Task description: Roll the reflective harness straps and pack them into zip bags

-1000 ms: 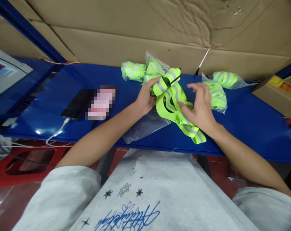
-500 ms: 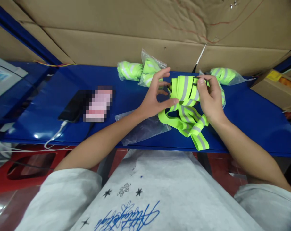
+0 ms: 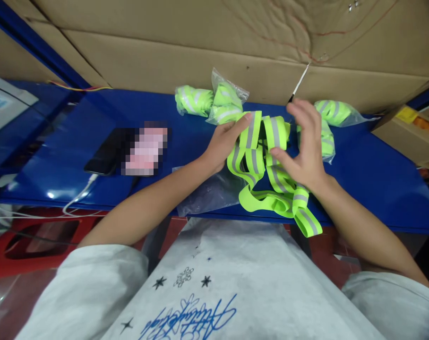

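Note:
A tangle of neon-yellow reflective strap [image 3: 276, 179] with a grey stripe hangs in loops in front of me, its tail drooping over the table's front edge. My left hand [image 3: 224, 141] is closed on the upper left folds, thumb on top; its other fingers are mostly hidden behind the strap. To the right of the bundle, my right hand [image 3: 304, 151] is open with thumb and fingers apart, the thumb tip close to the strap. Under my left wrist lies a flat clear plastic bag [image 3: 210, 191].
Bagged yellow rolls [image 3: 195, 100] stand along the cardboard wall [image 3: 158, 56], with more bagged rolls [image 3: 333, 113] at the right. A black phone [image 3: 106, 152] on a white cable and a blurred pink screen [image 3: 147, 148] lie left on the blue table [image 3: 65, 137]. A cardboard box [image 3: 409, 134] sits far right.
The compact folded bundle has spread into looser loops. My left hand has closed on the strap, while my right hand has let go and opened. The strap's tail hangs lower, further right.

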Demonstrator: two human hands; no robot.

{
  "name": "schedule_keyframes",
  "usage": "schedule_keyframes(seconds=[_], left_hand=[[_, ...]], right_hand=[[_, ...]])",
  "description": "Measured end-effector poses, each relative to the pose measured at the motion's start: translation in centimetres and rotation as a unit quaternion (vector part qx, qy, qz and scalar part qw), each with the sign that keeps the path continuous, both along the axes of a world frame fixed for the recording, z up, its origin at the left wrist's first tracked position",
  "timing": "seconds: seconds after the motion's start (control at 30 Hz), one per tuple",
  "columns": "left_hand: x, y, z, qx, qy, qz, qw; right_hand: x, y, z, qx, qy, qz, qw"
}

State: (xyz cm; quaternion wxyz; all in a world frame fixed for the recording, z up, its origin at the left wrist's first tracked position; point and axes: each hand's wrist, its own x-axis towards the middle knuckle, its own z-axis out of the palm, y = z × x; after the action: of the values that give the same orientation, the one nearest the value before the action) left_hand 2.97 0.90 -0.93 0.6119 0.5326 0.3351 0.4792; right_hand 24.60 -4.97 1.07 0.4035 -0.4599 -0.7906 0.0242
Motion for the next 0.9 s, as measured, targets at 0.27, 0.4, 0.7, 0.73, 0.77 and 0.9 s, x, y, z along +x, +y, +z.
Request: schedule_keyframes(seconds=[0.27,0.4,0.7,0.73,0.77,0.9], left_hand=[[-0.2,0.7,-0.3,0.072,0.046,-0.006,0.996],[-0.7,0.0,-0.3,0.31,0.14,0.02,0.94],[-1.1,1.0,-1.4,0.466,0.271,-0.004,0.842],[-1.0,1.1,-1.7,0.475,0.286,0.002,0.832],[-1.0,1.2,-2.0,0.482,0.294,0.008,0.825],[-0.8,1.1,-2.5,0.509,0.273,0.032,0.816]], right_hand=[[-0.2,0.9,-1.2,-0.026,0.083,-0.008,0.996],[-0.1,1.0,-0.5,-0.032,0.18,-0.06,0.981],[-0.1,1.2,-1.4,-0.045,0.159,-0.021,0.986],[-0.1,1.2,-1.5,-0.036,0.141,-0.016,0.989],[0.0,1.1,-1.6,-0.025,0.118,-0.01,0.993],[-0.1,0.7,-1.7,0.027,0.01,0.027,0.999]])
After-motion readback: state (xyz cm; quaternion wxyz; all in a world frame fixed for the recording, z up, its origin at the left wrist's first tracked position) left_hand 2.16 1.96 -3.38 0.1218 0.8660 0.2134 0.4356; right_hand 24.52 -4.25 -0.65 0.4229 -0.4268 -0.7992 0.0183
